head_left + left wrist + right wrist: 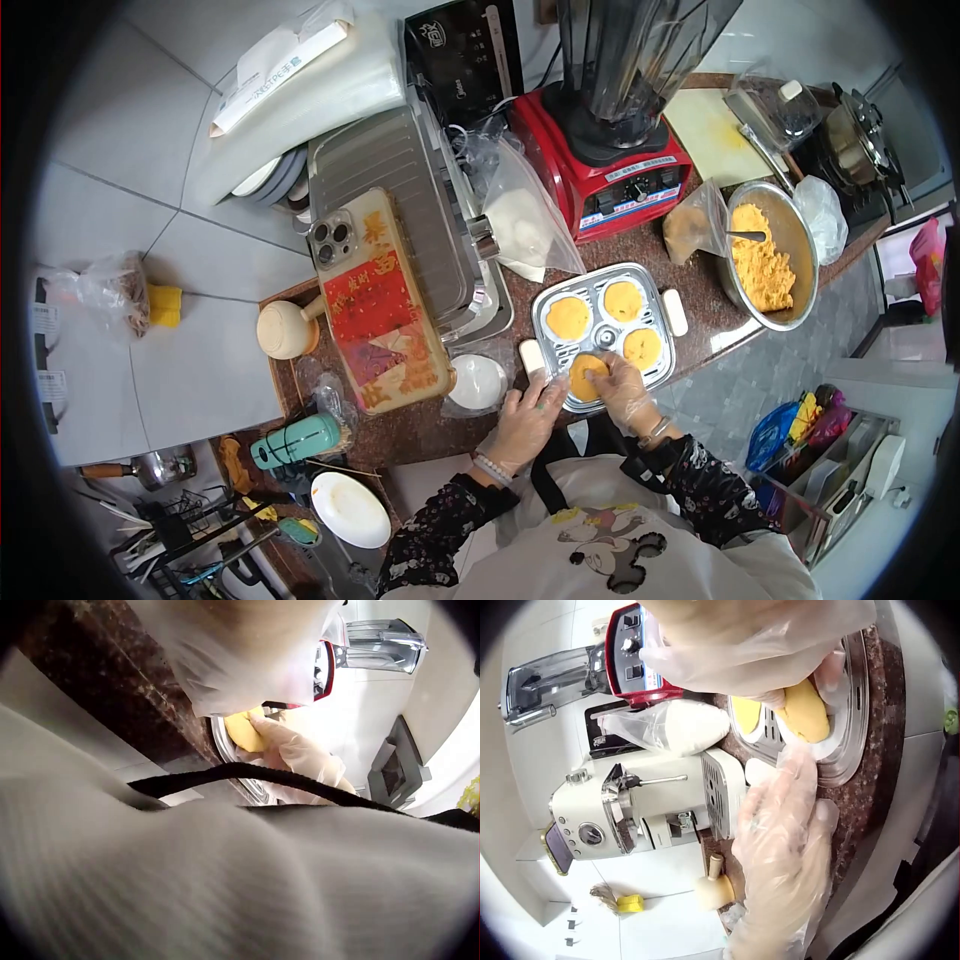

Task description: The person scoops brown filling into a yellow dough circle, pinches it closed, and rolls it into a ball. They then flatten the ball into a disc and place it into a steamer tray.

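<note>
A steel tray (606, 337) with several round wells stands at the counter's front edge, a yellow dough patty in each of the others. My right hand (630, 398), in a clear plastic glove, pinches the near-left patty (588, 380) between thumb and fingers. In the right wrist view this patty (807, 714) is tilted over its white well. My gloved left hand (525, 428) lies at the tray's left front corner, its fingers loosely extended with the tips right at the patty's edge. The left wrist view is mostly filled by the apron (187, 885).
A steel bowl (806, 240) of yellow mash with a spoon stands to the right. Behind the tray are a red blender (600, 160) and a bag of white powder (525, 225). A coffee machine (400, 180) with a phone on top and a small white dish (475, 382) stand left.
</note>
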`<state>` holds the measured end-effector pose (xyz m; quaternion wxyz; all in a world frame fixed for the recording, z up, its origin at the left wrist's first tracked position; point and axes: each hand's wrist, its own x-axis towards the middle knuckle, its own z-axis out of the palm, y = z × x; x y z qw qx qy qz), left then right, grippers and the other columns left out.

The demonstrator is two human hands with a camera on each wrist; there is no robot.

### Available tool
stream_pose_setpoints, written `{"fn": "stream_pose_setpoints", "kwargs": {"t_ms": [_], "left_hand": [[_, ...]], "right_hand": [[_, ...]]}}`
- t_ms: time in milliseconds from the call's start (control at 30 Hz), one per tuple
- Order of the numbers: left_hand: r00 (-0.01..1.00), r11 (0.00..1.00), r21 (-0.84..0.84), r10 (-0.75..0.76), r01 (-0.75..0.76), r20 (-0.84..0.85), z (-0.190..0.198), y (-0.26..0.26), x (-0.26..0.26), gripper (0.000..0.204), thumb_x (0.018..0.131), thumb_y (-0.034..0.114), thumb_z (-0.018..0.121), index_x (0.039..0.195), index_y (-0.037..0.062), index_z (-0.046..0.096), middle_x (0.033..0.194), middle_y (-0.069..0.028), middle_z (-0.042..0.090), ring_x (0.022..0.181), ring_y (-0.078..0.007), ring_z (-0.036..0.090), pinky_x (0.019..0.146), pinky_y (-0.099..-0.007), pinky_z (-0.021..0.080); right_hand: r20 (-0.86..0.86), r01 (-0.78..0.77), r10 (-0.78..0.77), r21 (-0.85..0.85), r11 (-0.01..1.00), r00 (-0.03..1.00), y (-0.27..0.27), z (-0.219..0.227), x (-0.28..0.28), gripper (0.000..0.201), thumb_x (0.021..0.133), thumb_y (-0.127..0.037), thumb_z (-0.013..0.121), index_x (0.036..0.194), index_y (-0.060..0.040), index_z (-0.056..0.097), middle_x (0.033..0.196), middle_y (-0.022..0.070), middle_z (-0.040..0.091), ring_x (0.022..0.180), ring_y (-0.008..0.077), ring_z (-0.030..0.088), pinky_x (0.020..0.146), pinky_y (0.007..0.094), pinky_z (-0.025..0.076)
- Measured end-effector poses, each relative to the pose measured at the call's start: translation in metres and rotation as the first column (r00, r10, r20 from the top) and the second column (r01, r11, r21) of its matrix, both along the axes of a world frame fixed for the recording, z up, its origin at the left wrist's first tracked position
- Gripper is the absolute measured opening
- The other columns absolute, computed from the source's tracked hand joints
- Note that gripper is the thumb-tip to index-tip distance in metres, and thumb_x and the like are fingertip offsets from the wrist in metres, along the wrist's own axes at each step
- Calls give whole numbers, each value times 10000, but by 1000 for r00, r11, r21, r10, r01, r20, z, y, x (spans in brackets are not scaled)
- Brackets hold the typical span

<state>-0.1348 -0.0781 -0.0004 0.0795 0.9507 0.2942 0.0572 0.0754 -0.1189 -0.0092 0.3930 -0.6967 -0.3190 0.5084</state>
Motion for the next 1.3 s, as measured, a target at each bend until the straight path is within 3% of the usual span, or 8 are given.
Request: {"fn": "stream_pose_setpoints", "kwargs": {"t_ms": [133, 233, 367, 667, 800, 867, 1033, 1300], "left_hand": [[999, 1000, -18, 7, -6, 37, -1, 2, -1, 468, 886, 157, 596, 1353, 153, 619, 1426, 18, 568, 1336, -236, 484, 907, -394, 359], [998, 999, -43, 25, -22, 66, -2, 2, -1, 462, 893, 152, 594, 1354, 166, 620, 1423, 23, 571, 1343, -242, 484, 909, -399, 361], [998, 998, -57, 25, -22, 55, -2, 1, -2, 453, 906, 154, 599, 1358, 179, 619, 1422, 31, 575, 1353, -244, 484, 915, -411, 360], [999, 1000, -16, -7, 7, 41, -10, 4, -5, 457, 902, 202, 649, 1358, 222, 624, 1455, 71, 553, 1353, -220, 475, 939, -403, 339], [976, 985, -172, 42, -5, 214, -4, 18, -3, 556, 849, 256, 745, 1381, 195, 598, 1373, 2, 582, 1265, -257, 510, 954, -432, 365], [964, 923, -382, 141, -45, 226, 17, 34, 3, 650, 806, 274, 797, 1407, 174, 569, 1308, -54, 589, 1206, -289, 527, 960, -448, 386], [982, 855, -518, 109, -15, 151, 22, 41, 39, 985, 668, 278, 896, 1479, 9, 404, 1222, -171, 526, 1108, -383, 546, 954, -481, 462], [970, 897, -441, 87, 23, 228, -4, 33, 46, 880, 691, 159, 867, 1444, -6, 442, 1173, -186, 549, 1080, -406, 549, 948, -485, 456]], "right_hand": [[101, -2, -4, 61, 998, 995, -2, -6, -1, 328, 896, -81, 681, 1197, 40, 634, 980, 180, 696, 918, 243, 679, 805, 347, 537], [384, -142, 105, 70, 987, 917, 0, -1, -2, 434, 881, -132, 706, 1277, 3, 593, 1148, 216, 649, 1049, 331, 659, 878, 399, 532], [603, -182, 269, -203, 962, 751, 1, 23, -5, 741, 823, -230, 783, 1460, -83, 433, 1339, 202, 513, 1122, 385, 613, 948, 443, 518], [626, -386, 422, -202, 900, 656, 2, 26, 4, 863, 705, -196, 866, 1460, -79, 464, 1289, 186, 516, 1158, 370, 572, 995, 392, 499], [563, -325, 349, -147, 934, 749, -2, 29, 17, 821, 722, -122, 844, 1450, -67, 469, 1278, 194, 520, 1134, 374, 586, 982, 386, 504], [517, -303, 325, -130, 944, 792, -11, 30, 28, 805, 730, -83, 828, 1449, -61, 467, 1273, 200, 524, 1134, 377, 588, 978, 381, 505], [497, -344, 369, -145, 928, 785, -18, 38, 27, 783, 749, -90, 806, 1450, -62, 459, 1293, 210, 531, 1166, 381, 583, 1001, 389, 494], [644, -408, 349, -63, 911, 681, -16, 21, 12, 782, 731, -56, 786, 1446, -52, 468, 1322, 210, 522, 1218, 399, 536, 1040, 410, 468]]}}
